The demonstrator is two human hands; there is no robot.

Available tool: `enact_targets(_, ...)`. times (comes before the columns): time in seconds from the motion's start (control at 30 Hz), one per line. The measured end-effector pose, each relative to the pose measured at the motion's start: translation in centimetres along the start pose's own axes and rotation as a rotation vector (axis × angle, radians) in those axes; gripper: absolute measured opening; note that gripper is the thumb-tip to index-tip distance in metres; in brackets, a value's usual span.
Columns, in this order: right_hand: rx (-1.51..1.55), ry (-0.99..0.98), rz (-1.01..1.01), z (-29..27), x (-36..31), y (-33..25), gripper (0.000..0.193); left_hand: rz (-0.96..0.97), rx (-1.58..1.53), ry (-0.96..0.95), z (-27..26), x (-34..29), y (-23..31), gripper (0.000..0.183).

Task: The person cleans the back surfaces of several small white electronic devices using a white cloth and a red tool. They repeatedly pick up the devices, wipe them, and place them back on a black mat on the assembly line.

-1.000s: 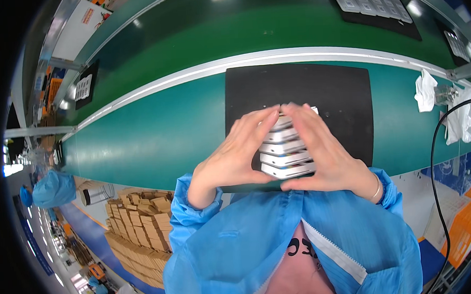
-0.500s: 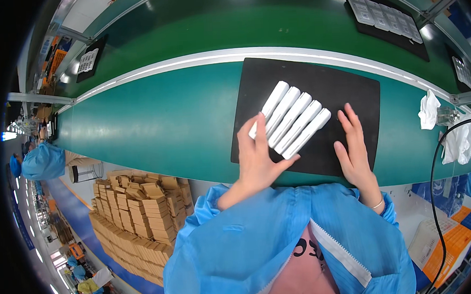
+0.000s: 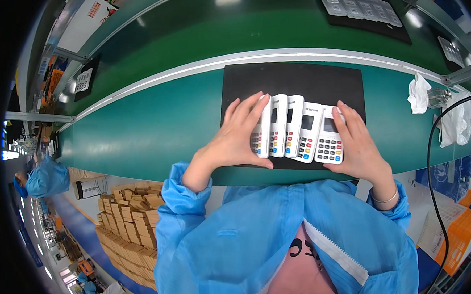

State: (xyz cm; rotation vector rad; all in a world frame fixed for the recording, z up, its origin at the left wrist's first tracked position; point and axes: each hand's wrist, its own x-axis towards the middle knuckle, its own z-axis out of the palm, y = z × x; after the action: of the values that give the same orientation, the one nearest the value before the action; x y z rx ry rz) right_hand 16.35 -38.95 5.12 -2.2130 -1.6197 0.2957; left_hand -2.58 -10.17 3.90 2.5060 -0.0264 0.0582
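Note:
Several white payment terminals with small dark screens and coloured keypads stand fanned in an overlapping row, faces toward me, on a black mat. My left hand grips the leftmost terminal, fingers over its top end and thumb at its lower end. At the other end, my right hand is closed round the edge of the rightmost terminal, fingertips at its top corner and thumb by its bottom edge. The palms hide the outer sides of both end terminals.
The mat lies on a green bench. Beyond a pale rail, a green belt carries a tray of clear-covered devices. White cloths, a glass jar and a black cable are at right. Cardboard boxes are stacked lower left.
The terminals have gone from a slanted row on edge to a fan with screens and keypads showing. My right hand has moved in from beside the row to its right end.

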Motion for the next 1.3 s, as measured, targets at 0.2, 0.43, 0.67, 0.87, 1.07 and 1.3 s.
enact_targets(0.2, -0.005, 0.029, 0.019, -0.7, -0.9, 0.5, 0.14, -0.077, 0.295, -0.08, -2.3, 0.2, 0.8, 0.141)
enact_targets(0.43, -0.103, 0.037, -0.029, 2.9, 3.5, -3.4, 0.133, 0.084, 0.296, -0.139, -0.6, 3.2, 1.3, 0.141)
enact_targets(0.67, -0.193, -0.04, 0.013, 1.1, 2.5, -2.7, 0.118, 0.041, 0.473, -0.252, -1.8, 3.6, 2.2, 0.136)
enact_targets(0.87, -0.122, 0.038, 0.066, -0.2, 1.1, -1.9, 0.107, 0.001, 0.47, -0.142, -2.1, 2.1, 2.1, 0.124)
enact_targets(1.07, 0.076, 0.398, 0.384, 1.3, -8.5, 5.5, 0.059, -0.541, -0.197, 0.472, 0.7, -6.9, -0.5, 0.066)
enact_targets(1.3, 0.166, 0.247, 0.194, 3.1, -7.8, 1.8, 0.084, -0.501, -0.3, 0.655, 2.0, -8.5, 0.3, 0.043)
